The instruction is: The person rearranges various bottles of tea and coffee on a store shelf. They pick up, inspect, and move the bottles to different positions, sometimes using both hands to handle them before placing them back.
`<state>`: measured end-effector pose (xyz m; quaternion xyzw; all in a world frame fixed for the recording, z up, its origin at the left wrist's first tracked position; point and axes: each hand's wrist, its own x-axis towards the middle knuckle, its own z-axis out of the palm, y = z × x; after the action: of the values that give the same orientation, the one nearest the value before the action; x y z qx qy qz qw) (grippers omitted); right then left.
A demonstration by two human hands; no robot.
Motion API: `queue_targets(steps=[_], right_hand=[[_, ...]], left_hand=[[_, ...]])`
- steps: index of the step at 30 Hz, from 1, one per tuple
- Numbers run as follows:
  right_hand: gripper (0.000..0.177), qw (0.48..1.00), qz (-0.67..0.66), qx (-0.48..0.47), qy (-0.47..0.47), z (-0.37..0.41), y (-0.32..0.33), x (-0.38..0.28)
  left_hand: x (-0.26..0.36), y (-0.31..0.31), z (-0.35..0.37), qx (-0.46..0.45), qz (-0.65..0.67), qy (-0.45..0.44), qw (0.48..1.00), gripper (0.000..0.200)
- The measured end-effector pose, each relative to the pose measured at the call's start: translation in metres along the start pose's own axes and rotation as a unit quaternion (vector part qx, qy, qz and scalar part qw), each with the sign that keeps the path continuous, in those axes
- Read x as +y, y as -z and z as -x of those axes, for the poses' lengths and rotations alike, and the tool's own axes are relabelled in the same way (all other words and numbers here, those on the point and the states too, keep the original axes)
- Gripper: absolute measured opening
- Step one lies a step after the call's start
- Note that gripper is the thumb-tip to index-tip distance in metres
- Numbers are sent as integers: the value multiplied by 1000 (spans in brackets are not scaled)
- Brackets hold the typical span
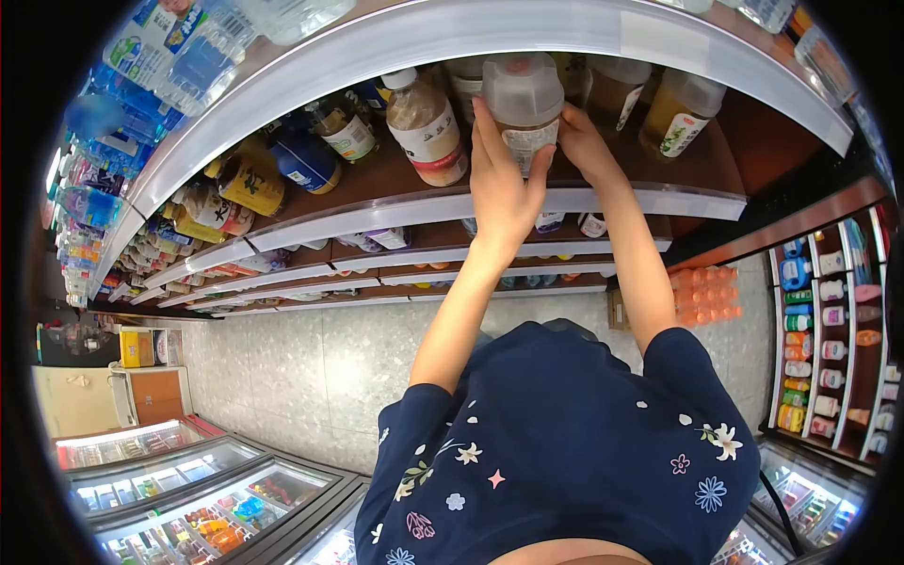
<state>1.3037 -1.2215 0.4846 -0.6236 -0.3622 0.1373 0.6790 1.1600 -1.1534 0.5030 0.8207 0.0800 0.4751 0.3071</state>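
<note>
On the upper shelf stands a wide clear bottle with a frosted cap (524,87) and a pale label. My left hand (505,184) grips its left side, fingers up along the cap and thumb across the front. Around the right side curls my right hand (584,143), with its fingertips partly hidden behind the bottle. Left of my hands is a white-capped bottle (424,127) with a white and red label. To the right are a bottle of amber drink (680,113) and a brown-tinted bottle (612,92).
A pale shelf edge (377,71) curves above my hands, and the price rail (612,201) runs below them. More drinks line the shelf leftward, including a dark blue bottle (303,160). Pink bottles (706,294) stand on the floor; glass-topped freezers (217,508) lie behind at left.
</note>
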Motion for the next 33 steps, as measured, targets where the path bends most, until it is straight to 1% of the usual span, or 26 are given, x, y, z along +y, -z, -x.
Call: queue_targets(steps=[1,4,7,11,15,18,19,22,25,28,31,33], right_hand=[[33,995,-64,-27,-69,0,1,-6],[27,997,29,55,49,9,3,-3],[23,980,22,147,135,32,5,-13],[19,977,35,176,117,60,20,-13],[17,977,65,183,92,78,33,-21],[16,969,105,201,102,91,36,-28],[16,964,121,210,107,95,39,-30],[16,941,139,282,127,103,51,-20],[17,911,166,349,141,109,67,-21],[17,894,173,387,149,108,84,-22],[16,891,162,398,149,109,88,-26],[15,888,178,395,151,111,86,-24]], left_hand=[[0,-2,-1,-7,0,1,1000,95],[-3,-8,0,9,6,-14,1000,93],[-7,-16,1,27,1,-34,999,92],[-11,-33,-10,51,3,-55,997,90],[-15,-59,-27,50,2,-37,998,90],[-16,-70,-39,93,-86,-83,988,90],[-17,-72,-43,87,-88,-77,989,91],[-19,-72,-49,63,-84,-54,993,94],[-16,-69,-47,53,-80,-49,994,92],[-10,-66,-38,55,-93,-83,991,90],[-1,-58,-17,48,-86,-98,990,80],[-2,-47,1,13,-56,-106,993,63]])
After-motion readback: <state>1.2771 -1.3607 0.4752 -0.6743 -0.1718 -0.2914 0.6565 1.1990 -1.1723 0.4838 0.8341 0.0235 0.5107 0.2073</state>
